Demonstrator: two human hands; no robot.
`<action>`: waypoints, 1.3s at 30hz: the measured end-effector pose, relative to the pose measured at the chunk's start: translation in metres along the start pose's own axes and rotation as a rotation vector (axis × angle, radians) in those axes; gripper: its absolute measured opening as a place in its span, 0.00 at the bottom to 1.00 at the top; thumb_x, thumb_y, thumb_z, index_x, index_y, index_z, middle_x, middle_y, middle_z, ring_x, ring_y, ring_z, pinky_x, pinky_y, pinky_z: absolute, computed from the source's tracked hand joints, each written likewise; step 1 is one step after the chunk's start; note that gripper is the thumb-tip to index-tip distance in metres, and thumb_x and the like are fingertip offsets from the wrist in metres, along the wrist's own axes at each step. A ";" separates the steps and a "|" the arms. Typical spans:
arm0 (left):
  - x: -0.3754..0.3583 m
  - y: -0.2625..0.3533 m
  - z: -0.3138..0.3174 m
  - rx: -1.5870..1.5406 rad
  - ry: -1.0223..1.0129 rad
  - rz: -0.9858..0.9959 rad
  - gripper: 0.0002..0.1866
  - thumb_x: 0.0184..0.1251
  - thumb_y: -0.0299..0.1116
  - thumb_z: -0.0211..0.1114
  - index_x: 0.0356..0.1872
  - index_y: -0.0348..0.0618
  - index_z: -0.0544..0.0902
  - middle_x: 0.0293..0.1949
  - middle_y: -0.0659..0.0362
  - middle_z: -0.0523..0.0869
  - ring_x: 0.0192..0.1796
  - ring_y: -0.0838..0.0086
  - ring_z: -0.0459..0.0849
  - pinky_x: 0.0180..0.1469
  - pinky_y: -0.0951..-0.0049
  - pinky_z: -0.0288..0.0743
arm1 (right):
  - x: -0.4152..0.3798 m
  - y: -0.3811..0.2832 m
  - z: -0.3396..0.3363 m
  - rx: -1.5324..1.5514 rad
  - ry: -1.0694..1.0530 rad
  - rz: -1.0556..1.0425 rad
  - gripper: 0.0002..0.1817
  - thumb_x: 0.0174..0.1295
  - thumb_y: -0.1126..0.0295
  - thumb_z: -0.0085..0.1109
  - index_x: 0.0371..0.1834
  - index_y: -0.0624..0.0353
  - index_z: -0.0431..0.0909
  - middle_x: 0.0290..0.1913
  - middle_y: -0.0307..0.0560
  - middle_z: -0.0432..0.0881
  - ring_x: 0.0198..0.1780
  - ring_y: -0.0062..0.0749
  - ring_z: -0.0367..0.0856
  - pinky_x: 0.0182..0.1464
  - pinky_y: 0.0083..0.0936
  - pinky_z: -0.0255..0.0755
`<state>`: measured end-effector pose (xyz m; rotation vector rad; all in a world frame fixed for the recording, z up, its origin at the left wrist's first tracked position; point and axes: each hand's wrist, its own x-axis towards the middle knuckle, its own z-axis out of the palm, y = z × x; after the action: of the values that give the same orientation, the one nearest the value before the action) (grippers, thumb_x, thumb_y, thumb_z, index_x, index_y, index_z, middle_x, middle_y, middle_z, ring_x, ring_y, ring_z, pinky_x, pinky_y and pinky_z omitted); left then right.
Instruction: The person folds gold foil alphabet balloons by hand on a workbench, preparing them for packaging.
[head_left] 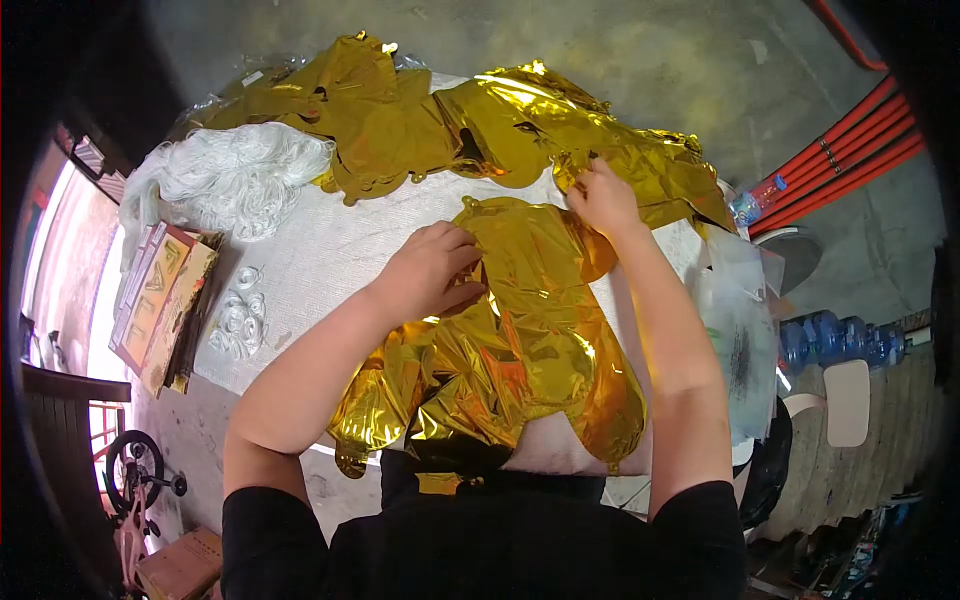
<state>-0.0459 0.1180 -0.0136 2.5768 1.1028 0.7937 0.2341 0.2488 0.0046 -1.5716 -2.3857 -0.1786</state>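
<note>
A shiny gold foil balloon (540, 245), flat and creased, lies across the near side of the white-topped table (310, 260) and hangs toward my lap. My left hand (432, 268) is closed at its left edge, fingers bent and thumb below, with foil between them. Farther up and to the right, my right hand (603, 200) pinches the near edge of the gold foil pile (480, 120) along the far side. A small dark spot shows by its fingertips; what it is I cannot make out.
White string (240, 175) is heaped at the left, with several small string coils (240, 315) below it. Printed cardboard (160, 305) leans by the left edge. Clear plastic bags (735, 330) hang at the right, near a bottle (760, 200) and red poles (850, 150).
</note>
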 end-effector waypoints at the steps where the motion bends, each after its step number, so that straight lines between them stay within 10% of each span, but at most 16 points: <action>1: 0.000 -0.001 0.001 0.002 0.008 0.008 0.19 0.56 0.42 0.69 0.44 0.41 0.81 0.46 0.56 0.79 0.53 0.60 0.74 0.56 0.63 0.68 | 0.000 -0.004 -0.006 -0.052 -0.024 -0.002 0.07 0.56 0.66 0.58 0.32 0.55 0.84 0.40 0.49 0.76 0.39 0.48 0.80 0.42 0.42 0.75; 9: 0.000 0.000 0.000 -0.007 -0.012 -0.014 0.19 0.56 0.41 0.68 0.44 0.41 0.81 0.46 0.56 0.79 0.53 0.60 0.74 0.57 0.63 0.68 | 0.012 0.020 0.040 0.142 0.234 0.024 0.10 0.50 0.65 0.67 0.23 0.62 0.81 0.30 0.50 0.80 0.33 0.42 0.81 0.35 0.35 0.74; 12: 0.000 0.000 0.000 -0.010 -0.013 -0.011 0.18 0.57 0.41 0.68 0.44 0.41 0.80 0.46 0.56 0.79 0.53 0.60 0.74 0.57 0.63 0.67 | 0.017 0.033 0.045 0.914 0.099 0.378 0.16 0.45 0.74 0.73 0.15 0.58 0.70 0.18 0.35 0.72 0.21 0.19 0.66 0.25 0.23 0.62; 19: 0.000 0.000 0.000 -0.014 -0.015 -0.017 0.18 0.57 0.42 0.67 0.43 0.41 0.80 0.47 0.55 0.79 0.54 0.59 0.74 0.57 0.62 0.67 | 0.019 0.040 0.018 1.378 0.002 0.707 0.16 0.52 0.68 0.71 0.17 0.52 0.71 0.18 0.31 0.70 0.19 0.15 0.62 0.22 0.20 0.58; 27: 0.001 0.002 -0.003 -0.006 -0.001 0.001 0.18 0.54 0.39 0.69 0.43 0.39 0.81 0.47 0.54 0.79 0.53 0.59 0.75 0.56 0.63 0.69 | 0.006 0.026 0.030 0.341 0.404 0.188 0.14 0.55 0.67 0.67 0.31 0.67 0.75 0.31 0.52 0.84 0.34 0.36 0.82 0.38 0.30 0.74; 31: 0.002 0.003 -0.003 -0.016 0.017 0.017 0.19 0.52 0.36 0.71 0.43 0.37 0.81 0.47 0.54 0.79 0.52 0.58 0.76 0.55 0.63 0.71 | 0.017 0.048 0.029 0.615 0.043 0.381 0.16 0.51 0.69 0.68 0.41 0.67 0.79 0.39 0.54 0.85 0.40 0.35 0.83 0.42 0.30 0.74; 36: 0.001 0.002 -0.002 -0.016 0.033 0.036 0.19 0.52 0.36 0.71 0.43 0.38 0.80 0.47 0.54 0.79 0.51 0.59 0.75 0.54 0.63 0.70 | 0.029 0.098 -0.010 1.178 0.300 0.559 0.10 0.54 0.72 0.61 0.37 0.65 0.81 0.30 0.39 0.81 0.27 0.19 0.73 0.28 0.20 0.67; 39: 0.002 0.003 -0.002 -0.015 0.039 0.035 0.19 0.52 0.36 0.71 0.43 0.38 0.80 0.47 0.54 0.79 0.51 0.58 0.75 0.54 0.63 0.70 | 0.031 0.094 -0.047 0.728 -0.326 0.452 0.07 0.59 0.71 0.59 0.38 0.60 0.80 0.32 0.38 0.82 0.30 0.23 0.79 0.29 0.22 0.71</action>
<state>-0.0443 0.1180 -0.0098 2.5854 1.0620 0.8602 0.3159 0.3014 0.0535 -1.7578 -1.8600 0.9800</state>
